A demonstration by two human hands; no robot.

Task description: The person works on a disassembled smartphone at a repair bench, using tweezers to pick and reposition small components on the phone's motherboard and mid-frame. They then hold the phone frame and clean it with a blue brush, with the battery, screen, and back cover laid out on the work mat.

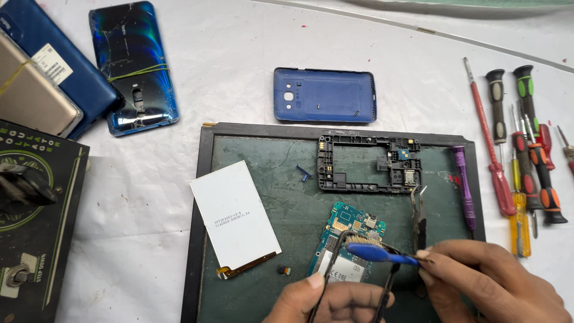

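A teal phone circuit board (353, 224) lies on a dark green work mat (281, 155). My right hand (487, 281) grips a small brush with a blue handle (382, 254), its bristles resting on the board's lower part. My left hand (326, 302) sits at the bottom edge, fingers curled around a thin black loop-shaped frame (336, 248) next to the board. Farther up the mat lies a black phone mid-frame (368, 162). A white display panel (234, 215) rests on the mat's left side.
Metal tweezers (418, 215) and a purple screwdriver (463, 185) lie on the mat's right. Several screwdrivers (526, 143) sit on the white cloth at right. A blue back cover (324, 94) lies beyond the mat, several phones (134, 66) at top left, a black voltage box (36, 221) at left.
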